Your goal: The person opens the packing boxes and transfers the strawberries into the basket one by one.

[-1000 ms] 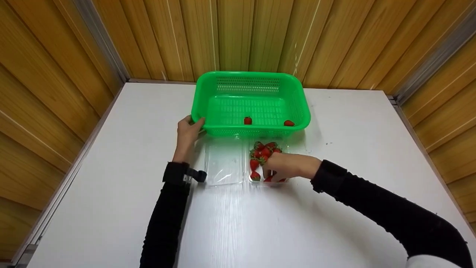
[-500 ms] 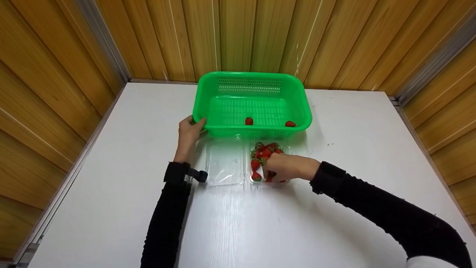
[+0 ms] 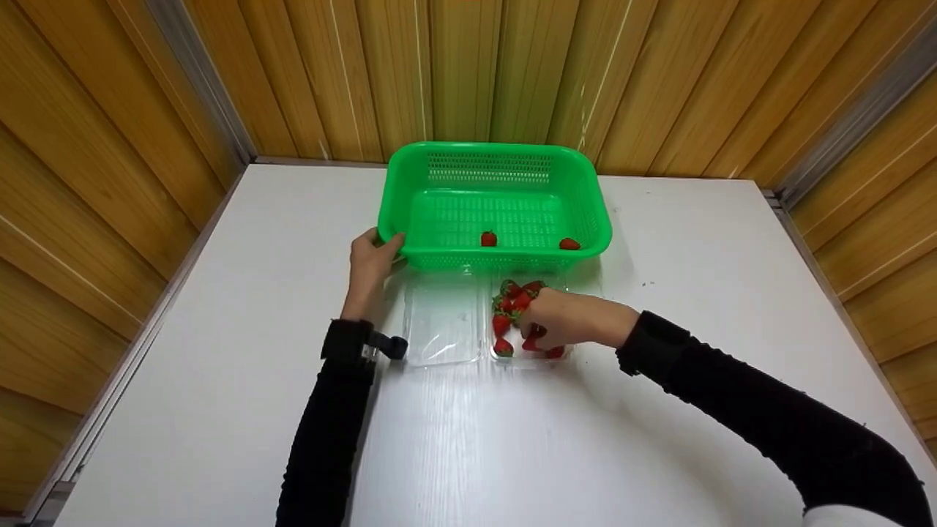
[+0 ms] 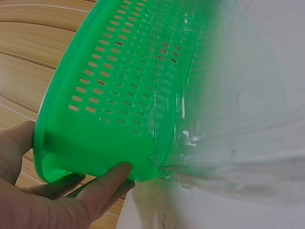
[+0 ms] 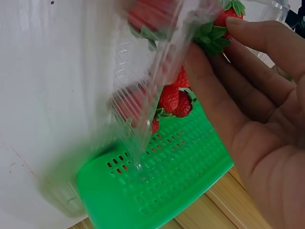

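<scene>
My left hand (image 3: 370, 267) grips the front left corner of the green plastic basket (image 3: 505, 251). In the left wrist view, its thumb (image 4: 19, 138) lies over the rim and the other fingers reach along the outer wall. My right hand (image 3: 567, 318) is over the clear plastic box (image 3: 514, 359), pinching a strawberry (image 3: 531, 342) between thumb and fingertips. The right wrist view shows green leaves (image 5: 210, 38) by those fingertips. Several more strawberries (image 3: 501, 324) lie in the box, partly hidden by the hand. Inside the basket are two strawberries, one mid-front (image 3: 489, 238), one front right (image 3: 569, 244).
The box's clear lid (image 3: 443, 322) lies folded out flat to the left, near the basket's front wall. All this stands on a white table (image 3: 454, 439). Wood-patterned panels (image 3: 468, 73) rise behind the table and at both sides.
My right hand has lifted slightly and shifted a little right, uncovering more of the strawberries at the box's near end. My left hand and the basket have stayed put.
</scene>
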`<state>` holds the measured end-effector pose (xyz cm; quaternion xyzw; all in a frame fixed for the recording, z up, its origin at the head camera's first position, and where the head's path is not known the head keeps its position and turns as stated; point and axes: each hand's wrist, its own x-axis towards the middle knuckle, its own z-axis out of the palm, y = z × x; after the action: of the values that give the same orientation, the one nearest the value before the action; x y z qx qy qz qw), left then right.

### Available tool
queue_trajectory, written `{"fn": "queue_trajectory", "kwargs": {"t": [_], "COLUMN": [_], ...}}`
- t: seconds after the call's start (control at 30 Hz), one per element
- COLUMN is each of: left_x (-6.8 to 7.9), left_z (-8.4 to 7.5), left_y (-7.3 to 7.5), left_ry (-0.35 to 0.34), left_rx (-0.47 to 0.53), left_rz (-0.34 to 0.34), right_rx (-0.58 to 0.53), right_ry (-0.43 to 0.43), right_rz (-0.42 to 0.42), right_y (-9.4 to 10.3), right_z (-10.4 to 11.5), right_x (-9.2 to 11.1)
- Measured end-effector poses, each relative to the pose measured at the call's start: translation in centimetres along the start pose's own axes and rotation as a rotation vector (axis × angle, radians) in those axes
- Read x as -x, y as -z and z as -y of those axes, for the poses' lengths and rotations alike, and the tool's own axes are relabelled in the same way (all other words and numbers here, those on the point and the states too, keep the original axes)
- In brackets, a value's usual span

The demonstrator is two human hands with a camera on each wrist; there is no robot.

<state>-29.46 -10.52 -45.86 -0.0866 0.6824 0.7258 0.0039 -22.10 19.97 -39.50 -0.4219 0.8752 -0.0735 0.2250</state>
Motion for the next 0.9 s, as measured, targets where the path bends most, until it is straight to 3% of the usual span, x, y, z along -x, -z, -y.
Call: {"fn": "queue_trajectory", "kwargs": {"t": [0.33, 0.57, 0.9], "left_x": [-0.1, 0.0, 0.0], "left_z": [0.1, 0.0, 0.2], "left_y": [0.0, 0.0, 0.0], "left_ry": [-0.001, 0.002, -0.016], "left_rx": [0.008, 0.004, 0.022], "left_rz": [-0.007, -0.004, 0.003], "right_rx": [-0.003, -0.054, -0.073], "right_ry": [0.014, -0.015, -0.042], "right_rz": [-0.161, -0.231, -0.354], "right_y": [2.2, 4.1, 6.9], "right_z": [-0.7, -1.6, -3.9], "right_x": [0.8, 1.6, 1.8]}}
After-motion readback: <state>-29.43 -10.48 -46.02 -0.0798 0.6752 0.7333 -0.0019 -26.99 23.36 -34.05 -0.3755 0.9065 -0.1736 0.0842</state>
